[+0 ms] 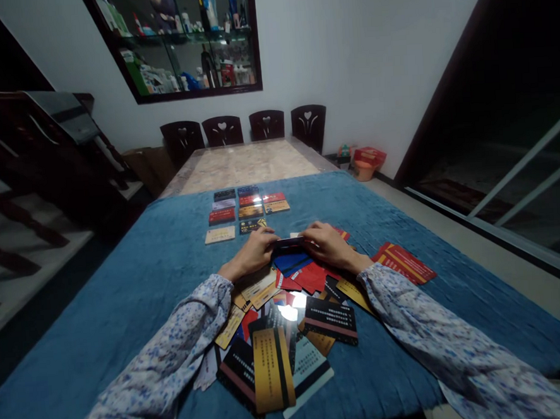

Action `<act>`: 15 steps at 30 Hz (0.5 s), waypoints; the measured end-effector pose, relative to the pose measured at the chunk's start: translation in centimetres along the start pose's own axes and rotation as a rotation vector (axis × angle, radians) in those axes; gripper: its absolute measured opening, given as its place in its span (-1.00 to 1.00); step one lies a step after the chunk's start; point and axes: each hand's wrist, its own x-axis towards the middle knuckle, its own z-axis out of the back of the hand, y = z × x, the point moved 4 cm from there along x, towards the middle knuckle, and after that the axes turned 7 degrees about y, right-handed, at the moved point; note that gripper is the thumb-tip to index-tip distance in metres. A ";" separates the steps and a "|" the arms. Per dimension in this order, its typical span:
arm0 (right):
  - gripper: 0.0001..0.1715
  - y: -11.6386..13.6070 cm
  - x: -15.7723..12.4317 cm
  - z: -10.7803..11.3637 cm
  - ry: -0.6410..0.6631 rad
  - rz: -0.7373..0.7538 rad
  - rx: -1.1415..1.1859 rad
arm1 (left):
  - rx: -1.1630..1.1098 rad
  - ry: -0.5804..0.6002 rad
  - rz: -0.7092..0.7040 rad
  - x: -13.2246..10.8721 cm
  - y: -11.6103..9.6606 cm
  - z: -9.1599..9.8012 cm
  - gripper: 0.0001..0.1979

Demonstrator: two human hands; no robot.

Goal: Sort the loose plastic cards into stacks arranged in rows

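My left hand (253,254) and my right hand (327,244) meet over the blue cloth (124,295), both pinched on the ends of one dark card (288,244) held flat between them. Right under and in front of them lies a loose heap of cards (287,323): black, gold, red and blue, several overlapping. Beyond the hands, several cards (246,210) lie in neat rows on the cloth. A small fan of red cards (403,262) rests to the right of my right wrist.
The cloth covers the near part of a long table; its bare marble top (246,164) shows farther off. Chairs (266,123) stand along the far end. A wall cabinet (184,41) holds bottles. A red basket (368,161) sits on the floor at the right.
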 end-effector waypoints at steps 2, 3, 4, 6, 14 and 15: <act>-0.79 -0.1 0.1 0.0 0.000 0.002 0.008 | -0.038 -0.017 0.004 0.0 0.0 -0.1 -0.70; -0.80 -0.1 0.1 -0.1 -0.003 0.003 0.014 | -0.055 -0.025 0.005 0.0 0.0 -0.1 -0.71; -0.82 -0.2 0.2 -0.1 -0.008 0.002 0.022 | -0.069 -0.031 0.005 0.0 -0.1 -0.1 -0.72; -0.85 -0.3 0.3 -0.1 -0.023 -0.005 0.046 | -0.090 -0.040 0.004 0.0 -0.1 -0.2 -0.73; -0.85 -0.1 0.7 0.6 -0.184 -0.076 0.276 | -0.123 -0.023 -0.014 0.0 -0.1 -0.3 -0.71; -0.85 0.0 0.7 0.6 -0.196 -0.086 0.292 | -0.119 -0.024 -0.013 0.0 -0.2 -0.3 -0.71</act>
